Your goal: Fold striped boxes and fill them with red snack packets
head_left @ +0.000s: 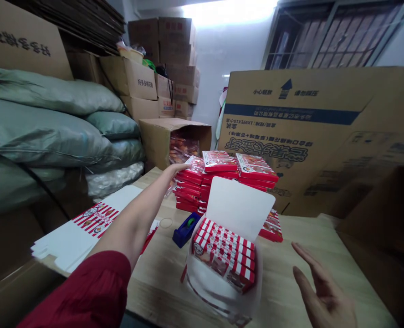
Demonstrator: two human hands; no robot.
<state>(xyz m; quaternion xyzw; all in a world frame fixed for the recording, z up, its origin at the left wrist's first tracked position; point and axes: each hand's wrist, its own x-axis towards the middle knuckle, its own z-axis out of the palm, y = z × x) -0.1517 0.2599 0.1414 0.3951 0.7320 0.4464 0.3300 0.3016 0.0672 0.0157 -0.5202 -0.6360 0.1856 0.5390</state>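
My left hand [177, 169] reaches forward to the left side of a pile of red-and-white printed boxes [188, 193]. It touches a box near the top; most of its fingers are hidden, so its grip is unclear. At the lower right my right hand [324, 291] is open above the table, thumb and fingers apart, holding nothing. Between my arms stands an open white carton [244, 202] with its lid flap raised. Several small red-and-white striped boxes [222, 253] sit upright in rows inside it.
A blue tape dispenser [184, 230] and a rubber band [166, 222] lie on the wooden table [161, 269]. Flattened striped cartons [99, 218] are stacked left. Behind stand an open cardboard box [155, 143] of wrapped items and a large cardboard sheet [324, 136]. Green sacks [44, 127] line the left.
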